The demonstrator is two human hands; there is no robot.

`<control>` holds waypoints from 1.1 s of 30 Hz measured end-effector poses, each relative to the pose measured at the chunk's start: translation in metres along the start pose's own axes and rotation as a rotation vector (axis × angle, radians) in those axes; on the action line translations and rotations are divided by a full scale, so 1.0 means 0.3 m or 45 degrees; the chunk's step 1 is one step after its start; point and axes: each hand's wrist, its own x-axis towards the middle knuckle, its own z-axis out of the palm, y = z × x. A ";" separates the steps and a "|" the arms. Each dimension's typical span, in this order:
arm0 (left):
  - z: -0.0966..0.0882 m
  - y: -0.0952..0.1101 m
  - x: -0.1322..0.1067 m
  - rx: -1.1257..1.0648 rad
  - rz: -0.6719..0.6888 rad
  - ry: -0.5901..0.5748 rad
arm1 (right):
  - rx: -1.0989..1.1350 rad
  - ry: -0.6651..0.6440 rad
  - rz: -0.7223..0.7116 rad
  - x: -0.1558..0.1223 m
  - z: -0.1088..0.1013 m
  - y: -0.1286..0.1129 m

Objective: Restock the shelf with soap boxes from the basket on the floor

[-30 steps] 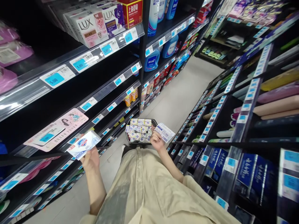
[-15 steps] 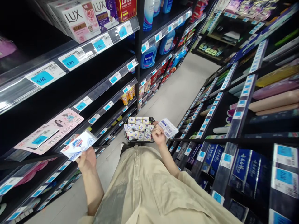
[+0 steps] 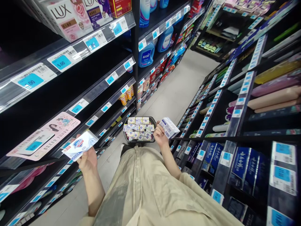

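Observation:
My left hand (image 3: 88, 160) grips a white and blue soap box (image 3: 78, 145) and holds it out toward the dark shelf on the left, just below a pink price card (image 3: 44, 135). My right hand (image 3: 160, 135) is closed on a second soap box (image 3: 169, 127), raised beside a dark basket (image 3: 139, 140) on the floor. The basket is filled with several more boxes of the same kind. My beige garment fills the lower middle of the view.
Black shelving lines both sides of a narrow aisle with a pale floor (image 3: 178, 91). LUX soap boxes (image 3: 68, 15) stand on the upper left shelf and blue detergent bottles (image 3: 146, 55) farther along. Dark blue packs (image 3: 244, 169) and rolled goods sit on the right shelves.
The view has drifted left and down a little. My right hand has turned its soap box and lifted it slightly. My left hand keeps its box near the left shelf.

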 end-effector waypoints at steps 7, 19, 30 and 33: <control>-0.004 -0.014 -0.007 -0.009 -0.003 -0.009 | -0.932 0.343 -0.486 0.028 0.033 0.070; -0.023 -0.015 -0.015 0.124 0.057 -0.112 | -1.369 0.387 -0.666 0.027 0.046 0.112; -0.057 -0.088 -0.053 -0.103 -0.331 0.288 | -1.332 0.411 -0.559 0.033 -0.030 0.073; -0.043 -0.139 -0.063 -0.218 -0.351 0.332 | -1.498 0.267 -0.514 0.119 -0.086 0.018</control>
